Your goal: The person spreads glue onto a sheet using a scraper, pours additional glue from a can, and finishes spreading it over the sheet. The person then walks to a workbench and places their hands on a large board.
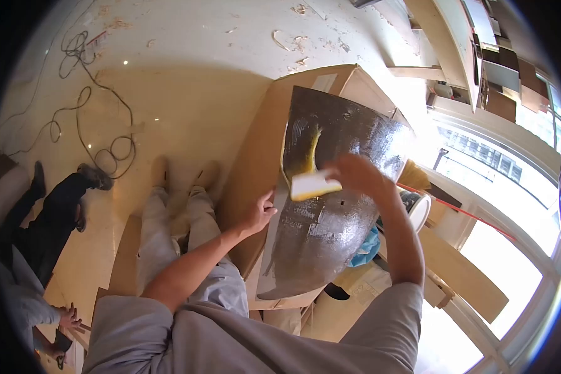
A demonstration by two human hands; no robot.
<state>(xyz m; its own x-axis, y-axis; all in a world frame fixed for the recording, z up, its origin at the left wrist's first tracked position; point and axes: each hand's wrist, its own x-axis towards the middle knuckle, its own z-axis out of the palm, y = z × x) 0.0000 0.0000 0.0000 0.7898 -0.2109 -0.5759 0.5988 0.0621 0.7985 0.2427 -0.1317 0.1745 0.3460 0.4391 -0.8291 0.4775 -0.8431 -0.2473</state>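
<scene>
A curved dark sheet (324, 218) with a wet-looking shine lies on top of a large cardboard box (255, 137). Over its middle, my right hand (355, 174) is closed on a white spreader (315, 186) with yellow along its lower edge; motion blurs the fingers slightly. A thick yellow streak (311, 149) runs up the sheet just above the spreader. My left hand (258, 215) is beside the sheet's left edge, over the box, with thumb and forefinger apart and the other fingers bent. Whether it touches the edge, I cannot tell.
A loose cable (96, 81) coils across the floor at upper left, near shavings (299, 43). Another person's dark-clad legs (56, 212) and hand (70, 316) show at left. At right are a round white-rimmed container (421, 212), a blue cloth (364, 248) and wooden boards (464, 274).
</scene>
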